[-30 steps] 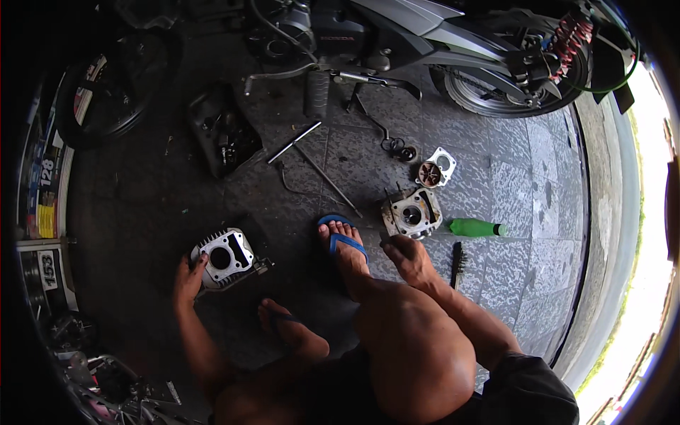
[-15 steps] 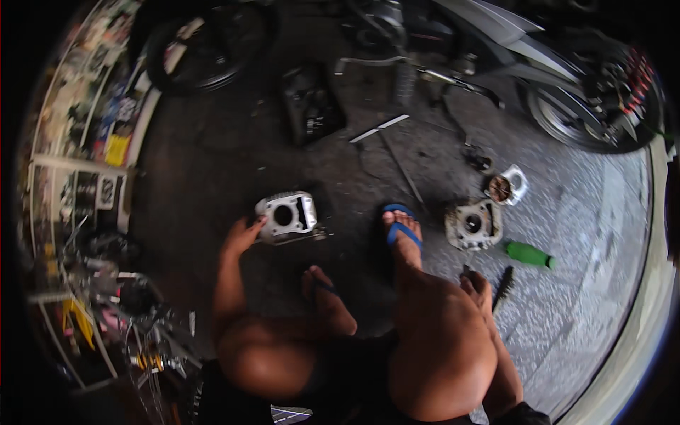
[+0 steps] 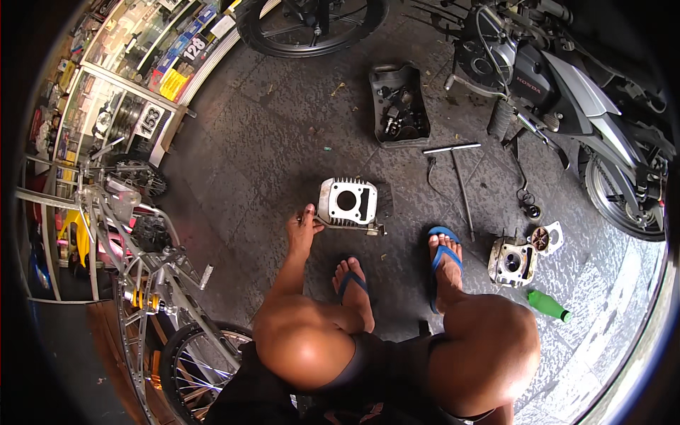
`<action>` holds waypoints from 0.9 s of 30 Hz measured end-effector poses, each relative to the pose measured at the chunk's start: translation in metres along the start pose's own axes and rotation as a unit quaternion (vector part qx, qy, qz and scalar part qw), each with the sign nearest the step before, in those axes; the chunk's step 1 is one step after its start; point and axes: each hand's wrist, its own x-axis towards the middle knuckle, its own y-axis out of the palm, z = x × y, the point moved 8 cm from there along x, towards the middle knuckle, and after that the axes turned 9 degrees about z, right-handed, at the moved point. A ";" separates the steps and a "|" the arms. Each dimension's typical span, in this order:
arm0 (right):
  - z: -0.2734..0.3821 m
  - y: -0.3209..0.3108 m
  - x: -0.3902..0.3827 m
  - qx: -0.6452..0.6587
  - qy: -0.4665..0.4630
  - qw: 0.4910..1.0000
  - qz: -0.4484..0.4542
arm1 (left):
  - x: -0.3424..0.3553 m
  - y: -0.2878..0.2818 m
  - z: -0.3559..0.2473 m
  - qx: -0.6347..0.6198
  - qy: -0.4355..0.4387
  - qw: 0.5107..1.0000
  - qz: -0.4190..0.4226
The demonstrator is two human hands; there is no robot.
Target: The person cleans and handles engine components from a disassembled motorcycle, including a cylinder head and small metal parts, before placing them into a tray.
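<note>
The person's left hand (image 3: 301,230) rests loosely open against the near-left edge of the silver finned engine cylinder block (image 3: 348,202) on the floor, seemingly repositioning it, which calls for a firmer grasp; the right hand is out of view.

left hand (image 3: 301,230) touching cylinder block (image 3: 347,202) on floor | cylinder head (image 3: 511,261) beside right foot (image 3: 445,263)
</note>
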 end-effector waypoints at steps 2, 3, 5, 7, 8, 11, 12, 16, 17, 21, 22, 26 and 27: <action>-0.004 -0.001 0.006 0.034 0.003 0.999 -0.015 | 0.003 0.004 0.000 0.037 0.020 0.999 0.003; -0.009 0.004 0.012 0.073 0.000 0.997 -0.025 | 0.004 0.003 -0.006 0.082 0.043 0.996 0.002; -0.024 0.027 0.030 0.154 -0.008 0.987 -0.042 | 0.003 -0.002 -0.016 0.111 0.060 0.992 -0.010; -0.084 0.112 0.087 0.381 -0.185 0.902 -0.085 | 0.000 0.014 -0.029 0.123 0.103 0.987 -0.016; -0.099 0.141 0.104 0.416 -0.206 0.881 -0.089 | 0.001 0.020 -0.030 0.117 0.108 0.987 -0.008; -0.119 0.203 0.133 0.451 -0.249 0.853 -0.084 | -0.009 0.038 -0.063 0.286 0.290 0.913 -0.012; -0.127 0.221 0.141 0.436 -0.255 0.859 -0.080 | -0.008 0.046 -0.070 0.282 0.293 0.914 -0.011; -0.123 0.241 0.153 0.432 -0.219 0.873 -0.046 | -0.005 0.071 -0.106 0.365 0.325 0.872 -0.002; -0.125 0.249 0.159 0.427 -0.190 0.883 -0.031 | 0.000 0.084 -0.113 0.381 0.328 0.864 0.020; -0.127 0.261 0.171 0.445 -0.137 0.885 -0.004 | 0.002 0.131 -0.159 0.417 0.364 0.831 0.056; -0.130 0.266 0.174 0.453 -0.139 0.880 -0.012 | 0.004 0.140 -0.166 0.418 0.374 0.826 0.069; -0.140 0.265 0.177 0.444 -0.114 0.889 -0.012 | 0.028 0.141 -0.184 0.390 0.268 0.881 0.002; -0.140 0.267 0.179 0.437 -0.126 0.890 -0.004 | 0.040 0.138 -0.189 0.369 0.244 0.897 -0.022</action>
